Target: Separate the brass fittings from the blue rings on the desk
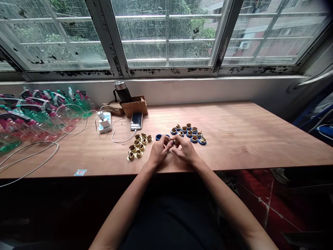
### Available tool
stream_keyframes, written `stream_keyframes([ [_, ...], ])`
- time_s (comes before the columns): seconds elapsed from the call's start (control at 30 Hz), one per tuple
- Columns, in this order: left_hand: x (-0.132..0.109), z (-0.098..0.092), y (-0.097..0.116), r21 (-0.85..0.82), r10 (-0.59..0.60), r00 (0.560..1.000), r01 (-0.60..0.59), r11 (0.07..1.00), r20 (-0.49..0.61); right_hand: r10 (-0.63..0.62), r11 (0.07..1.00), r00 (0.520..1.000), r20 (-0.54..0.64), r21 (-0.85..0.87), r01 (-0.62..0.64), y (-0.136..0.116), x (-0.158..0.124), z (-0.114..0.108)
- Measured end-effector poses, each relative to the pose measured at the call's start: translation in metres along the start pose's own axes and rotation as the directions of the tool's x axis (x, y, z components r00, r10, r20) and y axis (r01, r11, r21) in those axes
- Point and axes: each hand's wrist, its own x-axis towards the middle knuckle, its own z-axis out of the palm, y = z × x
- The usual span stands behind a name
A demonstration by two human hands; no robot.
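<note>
My left hand (159, 151) and my right hand (184, 150) meet over the near middle of the wooden table (247, 139), fingers pinched together on a small part that I cannot make out between them. Just left of my hands lies a cluster of bare brass fittings (137, 146). Behind my right hand sits a group of brass fittings with blue rings (189, 133). A loose blue ring (158, 136) lies just beyond my left hand's fingers.
A phone (136, 121), a white charger block (105, 124) with cables, a cardboard box (135, 105) and a dark flask (122, 92) stand at the back left. Coloured plastic pieces (33, 111) pile at the far left. A windowsill and wall run behind.
</note>
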Motion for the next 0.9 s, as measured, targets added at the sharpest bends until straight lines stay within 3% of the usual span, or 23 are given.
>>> stream_keyframes([
  [0.6,-0.0005,0.0010,-0.0007,0.021,0.011,1.000,-0.011,1.000,0.021,-0.029,0.996,0.999,0.030,-0.080,0.031,0.0032,-0.0002,0.0001],
  [0.9,-0.0007,0.0018,-0.0028,-0.014,0.002,1.000,-0.001,1.000,0.023,0.006,1.000,1.000,0.021,-0.008,-0.006,0.0022,-0.0003,0.0006],
])
